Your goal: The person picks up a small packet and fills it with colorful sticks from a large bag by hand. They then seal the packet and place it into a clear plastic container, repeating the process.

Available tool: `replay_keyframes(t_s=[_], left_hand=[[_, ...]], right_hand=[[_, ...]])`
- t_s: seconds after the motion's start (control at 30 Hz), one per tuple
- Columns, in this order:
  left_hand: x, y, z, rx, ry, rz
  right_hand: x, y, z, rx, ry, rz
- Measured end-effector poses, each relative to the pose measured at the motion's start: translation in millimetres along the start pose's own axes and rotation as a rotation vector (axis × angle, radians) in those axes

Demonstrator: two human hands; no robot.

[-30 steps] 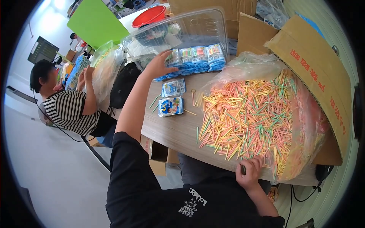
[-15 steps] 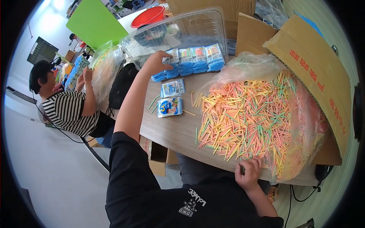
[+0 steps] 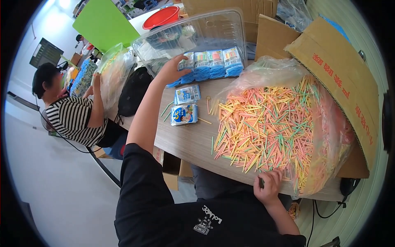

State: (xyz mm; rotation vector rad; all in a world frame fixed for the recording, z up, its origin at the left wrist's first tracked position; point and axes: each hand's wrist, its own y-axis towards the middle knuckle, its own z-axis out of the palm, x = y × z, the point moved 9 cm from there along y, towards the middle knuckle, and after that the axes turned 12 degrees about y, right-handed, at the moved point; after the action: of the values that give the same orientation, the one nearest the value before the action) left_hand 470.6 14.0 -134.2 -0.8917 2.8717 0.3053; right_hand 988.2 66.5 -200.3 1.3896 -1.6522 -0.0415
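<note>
My left hand [image 3: 172, 71] reaches to the left end of a row of small blue-and-white packets [image 3: 210, 66] in a clear plastic tray [image 3: 240, 26]. Its thumb and fingers are apart, beside the leftmost packets. Two packets lie below it on the table, a pale one [image 3: 187, 94] and a blue printed one [image 3: 184, 115], with a few loose sticks around them. My right hand [image 3: 269, 186] rests at the near edge of a heap of pink, yellow and green sticks [image 3: 263, 127], fingers curled; a small dark greenish bit shows between thumb and fingers, too small to tell.
A clear plastic bag [image 3: 271, 74] surrounds the heap, inside an open cardboard box [image 3: 341, 82] at right. A black bag [image 3: 133, 92] lies left of my forearm. At far left sits a person in a striped shirt [image 3: 74, 119]. Behind the tray is a red basin [image 3: 161, 18].
My left hand has shifted slightly right, its thumb and fingers still apart. My right hand has stayed in place. The person at left has turned the head and lowered a hand a little.
</note>
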Motion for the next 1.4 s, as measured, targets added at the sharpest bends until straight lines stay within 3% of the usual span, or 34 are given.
replay_keyframes(t_s=[0.03, 0.13, 0.27, 0.3, 0.4, 0.7, 0.8, 1.07, 1.2, 1.33, 1.4], left_hand=[[-4.6, -8.7, -3.4, 0.001, 0.001, -0.002], [-33.0, -55.0, -39.5, -0.255, 0.091, 0.043], [-55.1, -147.5, 14.1, 0.309, 0.237, 0.036], [-57.6, -161.6, 19.2, 0.31, 0.237, 0.032], [-62.6, -189.7, 19.6, 0.061, 0.224, 0.01], [-51.0, -182.5, 22.9, 0.203, 0.086, 0.019], [-47.2, -177.9, 26.1, 0.344, 0.015, -0.01], [-71.8, -169.3, 19.3, 0.349, 0.245, 0.041], [-69.9, -167.6, 22.9, 0.404, 0.137, -0.004], [-82.8, -172.5, 10.4, 0.189, 0.175, 0.087], [-81.4, -173.5, 17.2, 0.198, 0.193, 0.093]], right_hand=[[0.0, -0.2, -0.4, -0.005, -0.004, -0.002], [0.2, 1.8, -2.6, -0.021, -0.007, -0.013], [1.7, 1.3, -4.3, -0.031, 0.01, 0.001], [2.7, 1.5, -4.1, -0.033, 0.007, -0.007], [4.9, 2.5, -2.5, -0.022, 0.006, -0.029], [5.7, 2.1, -6.8, -0.062, 0.035, -0.032], [4.5, 0.3, -8.8, -0.086, 0.028, -0.023], [4.5, 1.0, -16.1, -0.088, 0.027, -0.03], [5.5, 3.3, -20.1, -0.084, 0.03, -0.03], [4.9, 3.9, -21.1, -0.09, 0.009, -0.042], [4.2, 3.2, -20.6, -0.073, 0.001, -0.043]])
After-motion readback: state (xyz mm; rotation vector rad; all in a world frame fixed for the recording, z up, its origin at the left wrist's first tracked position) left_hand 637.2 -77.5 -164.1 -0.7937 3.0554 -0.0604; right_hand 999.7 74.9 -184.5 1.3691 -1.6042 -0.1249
